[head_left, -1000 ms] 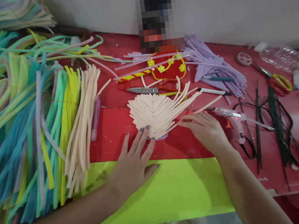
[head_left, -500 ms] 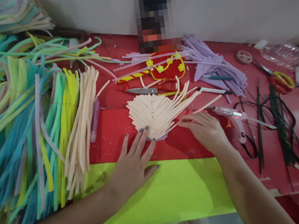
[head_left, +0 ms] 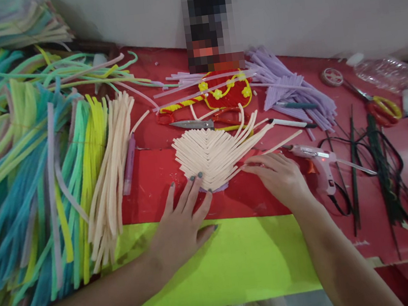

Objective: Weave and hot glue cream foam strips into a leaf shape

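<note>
- While the left hand (head_left: 184,220) lies flat with its fingers spread and gripping nothing, the tips of some of them rest on the lower left edge of a leaf-shaped cream piece (head_left: 206,155).
- That piece lies on the red table (head_left: 371,202), just beyond the two hands; its strips meet in a V pattern along the middle, and loose ends fan out to the right.
- A lilac edge (head_left: 221,188) shows beneath its lower tip.
- The right hand (head_left: 279,178) has its fingers bent and drawn together beside the end of the lowest strip; whether they pinch it, I cannot tell.
- Scissors (head_left: 200,123) lie just behind the piece, with a white pen (head_left: 289,123) to their right.
- Near the right wrist rests a glue gun (head_left: 314,154).
- A bundle of cream stems (head_left: 107,170) lies on the left, beside other coloured stems (head_left: 20,205).
- A bright green sheet (head_left: 247,262) spreads under the forearms.
</note>
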Tool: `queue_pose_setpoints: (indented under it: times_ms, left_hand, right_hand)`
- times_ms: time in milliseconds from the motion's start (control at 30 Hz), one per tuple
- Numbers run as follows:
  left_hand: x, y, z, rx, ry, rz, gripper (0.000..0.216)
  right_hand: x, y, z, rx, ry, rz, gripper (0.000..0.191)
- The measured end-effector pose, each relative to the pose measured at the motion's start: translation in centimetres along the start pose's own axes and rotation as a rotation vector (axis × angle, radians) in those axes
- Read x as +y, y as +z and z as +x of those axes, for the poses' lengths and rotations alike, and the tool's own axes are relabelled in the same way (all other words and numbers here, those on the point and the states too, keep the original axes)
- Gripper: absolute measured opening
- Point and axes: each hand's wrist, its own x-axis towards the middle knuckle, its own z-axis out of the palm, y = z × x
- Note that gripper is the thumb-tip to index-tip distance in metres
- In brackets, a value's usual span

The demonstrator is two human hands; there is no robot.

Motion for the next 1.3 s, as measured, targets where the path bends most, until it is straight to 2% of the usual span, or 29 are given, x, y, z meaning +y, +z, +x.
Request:
queue_pose_setpoints:
  times_ms: [467,667,767,900,1033,1133,1300]
  left_hand:
    - [0.0,0.0,0.1,0.017,0.023,0.014,0.057]
    - [0.0,0.1,0.0,0.013,0.015,0.002,0.059]
    - [0.0,0.1,0.0,0.020,0.008,0.005,0.059]
    - [0.0,0.2,0.0,0.023,0.006,0.012,0.059]
    - [0.1,0.3,0.0,0.036,0.003,-0.001,0.058]
    - [0.1,0.3,0.0,0.041,0.001,-0.016,0.057]
    - [0.1,0.3,-0.1,0.030,-0.004,-0.034,0.057]
  right_hand:
    - [-0.3,0.2,0.3,0.023,-0.020,-0.052,0.039]
    - [-0.9,0.9,0.0,0.014,0.115,0.055,0.030]
    - [-2.0,1.0,-0.3,0.036,0.148,0.032,0.029]
    - [-4.8,1.2,-1.1,-0.019,0.131,-0.070,0.041]
    - [-7.3,2.1,-2.1,-0.001,0.159,-0.092,0.059]
    - [-8.1,2.7,-2.6,-0.053,0.166,-0.126,0.067]
    - [-8.5,3.0,-2.9,-0.130,0.159,-0.195,0.070]
